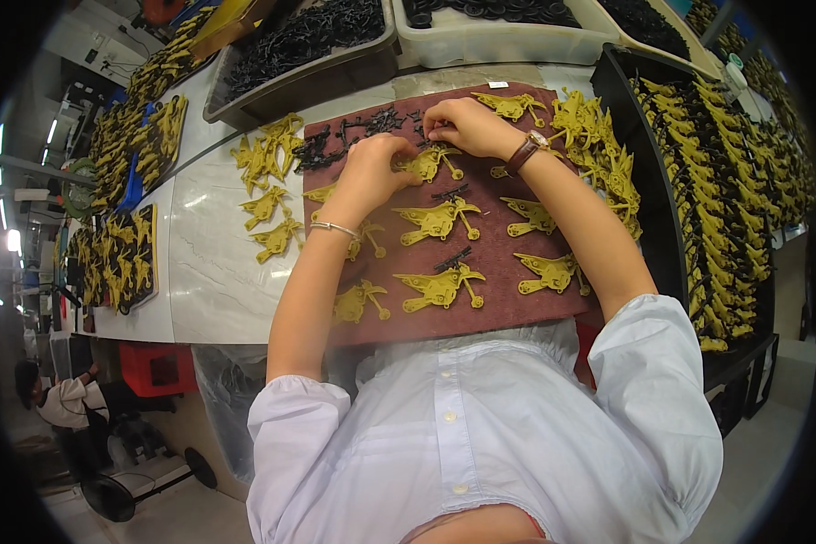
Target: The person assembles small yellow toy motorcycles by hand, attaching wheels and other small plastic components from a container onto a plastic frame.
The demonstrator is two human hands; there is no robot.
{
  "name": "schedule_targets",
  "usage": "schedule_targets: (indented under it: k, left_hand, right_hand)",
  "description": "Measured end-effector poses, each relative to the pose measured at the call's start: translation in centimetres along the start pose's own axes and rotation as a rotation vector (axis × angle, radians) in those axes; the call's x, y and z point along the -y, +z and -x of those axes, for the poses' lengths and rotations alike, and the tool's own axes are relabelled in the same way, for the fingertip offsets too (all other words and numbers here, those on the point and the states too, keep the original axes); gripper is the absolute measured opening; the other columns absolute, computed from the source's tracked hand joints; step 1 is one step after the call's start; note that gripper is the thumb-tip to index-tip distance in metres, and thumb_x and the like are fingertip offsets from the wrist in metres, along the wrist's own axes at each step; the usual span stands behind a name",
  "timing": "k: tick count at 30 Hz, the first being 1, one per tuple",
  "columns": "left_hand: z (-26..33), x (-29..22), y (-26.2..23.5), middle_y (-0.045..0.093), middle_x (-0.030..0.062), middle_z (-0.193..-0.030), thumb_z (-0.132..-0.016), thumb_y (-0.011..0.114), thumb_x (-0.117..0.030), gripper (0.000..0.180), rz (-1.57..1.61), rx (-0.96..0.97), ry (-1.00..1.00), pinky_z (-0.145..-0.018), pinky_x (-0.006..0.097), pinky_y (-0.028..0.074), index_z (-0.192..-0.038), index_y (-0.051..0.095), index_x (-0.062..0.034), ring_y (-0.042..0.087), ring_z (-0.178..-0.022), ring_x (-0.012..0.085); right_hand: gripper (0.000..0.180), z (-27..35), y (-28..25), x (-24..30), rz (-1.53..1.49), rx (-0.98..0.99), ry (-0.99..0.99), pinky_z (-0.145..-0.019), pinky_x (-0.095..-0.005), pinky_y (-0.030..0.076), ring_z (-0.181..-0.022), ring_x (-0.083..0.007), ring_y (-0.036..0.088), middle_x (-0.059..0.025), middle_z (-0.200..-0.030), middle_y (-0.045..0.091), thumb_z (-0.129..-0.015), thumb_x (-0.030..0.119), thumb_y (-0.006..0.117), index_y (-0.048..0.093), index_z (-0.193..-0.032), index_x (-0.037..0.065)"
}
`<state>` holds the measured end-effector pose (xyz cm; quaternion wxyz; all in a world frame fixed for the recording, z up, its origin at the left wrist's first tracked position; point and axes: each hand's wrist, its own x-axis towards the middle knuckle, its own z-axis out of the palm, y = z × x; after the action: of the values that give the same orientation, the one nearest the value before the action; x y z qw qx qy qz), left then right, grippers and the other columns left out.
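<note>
Reaching with both hands into the upper middle of the frame, over a dull red mat [499, 313] on a pale desk [213, 281]. Attending to one yellow part [433, 164], lying on the mat at the top of the middle column and partly covered by the fingers. Bringing the left hand [383, 163] to its left end with thumb and fingers curled in, probably for steadying it against sliding, but leaving no way of telling a firm pinch from a light touch. Bending the right hand [467, 125] in from the upper right with fingertips bunched just above the same part, likely for sharing the small space without blocking the left; hiding anything grasped there, so again impossible to tell. Showing neighbouring yellow parts [438, 220] in columns lower down, all facing alike, presumably for meeting each at the same angle. Setting short black sticks [451, 260] just above two of them, seemingly for pairing one with each. Gathering loose black pieces [383, 118] at the mat's upper left, near the fingers, likely for shortening the reach. Heaping more yellow pieces [598, 136] along the mat's right edge, apparently for leaving the middle uncrowded. Lining a grey bin [308, 89] and a white bin [508, 47] along the top, holding black stock beyond the working space.
</note>
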<state>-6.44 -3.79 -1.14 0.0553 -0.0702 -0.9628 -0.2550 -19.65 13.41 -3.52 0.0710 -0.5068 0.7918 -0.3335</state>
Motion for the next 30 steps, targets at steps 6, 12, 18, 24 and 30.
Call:
schedule_targets:
  k: [6,12,18,24,30]
  left_hand:
    - [0.0,0.0,0.1,0.069,0.0129,-0.095,-0.065,0.081,-0.006,0.033,0.023,-0.005,-0.01,-0.08,0.036,0.054,-0.096,0.069,-0.0002,0.067,-0.088,0.0263]
    - [0.1,0.0,0.2,0.069,0.0127,-0.096,-0.065,0.082,-0.006,0.036,0.038,-0.001,-0.015,-0.082,0.036,0.053,-0.097,0.068,-0.0001,0.067,-0.09,0.0268]
    - [-0.3,0.2,0.2,0.068,0.0132,-0.094,-0.063,0.084,-0.01,0.037,0.038,0.001,0.005,-0.08,0.037,0.052,-0.095,0.067,-0.0004,0.066,-0.088,0.0286]
    - [-0.6,0.3,0.0,0.067,0.0134,-0.094,-0.063,0.084,-0.011,0.038,-0.003,0.052,-0.02,-0.08,0.037,0.051,-0.094,0.066,-0.0004,0.065,-0.088,0.0288]
    - [-0.2,0.1,0.0,0.068,0.0138,-0.096,-0.065,0.084,-0.009,0.038,-0.036,0.043,0.002,-0.082,0.035,0.052,-0.097,0.066,0.001,0.066,-0.09,0.027]
  right_hand:
    - [0.016,0.1,0.1,0.3,0.053,-0.053,0.025,-0.074,-0.042,0.05,-0.083,-0.0317,0.065,-0.0121,-0.085,0.068,-0.08,0.021,0.066,0.067,-0.086,0.007]
    - [0.013,1.0,0.4,0.2,0.082,-0.077,0.023,-0.081,-0.0398,0.047,-0.09,-0.0291,0.059,-0.0094,-0.09,0.063,-0.083,0.017,0.069,0.07,-0.093,0.008]
    - [0.021,1.3,0.0,0.3,-0.011,-0.137,0.042,-0.081,-0.0395,0.048,-0.09,-0.0292,0.061,-0.0105,-0.09,0.064,-0.075,0.018,0.077,0.071,-0.093,0.008]
    - [0.029,1.7,0.5,2.2,0.103,-0.249,0.226,-0.08,-0.0399,0.049,-0.092,-0.03,0.061,-0.0108,-0.093,0.064,-0.072,0.02,0.081,0.063,-0.092,0.008]
    - [0.026,6.2,-4.4,3.5,0.452,-0.434,0.299,-0.08,-0.0409,0.05,-0.092,-0.0301,0.062,-0.0107,-0.093,0.064,-0.079,0.025,0.075,0.07,-0.099,0.01]
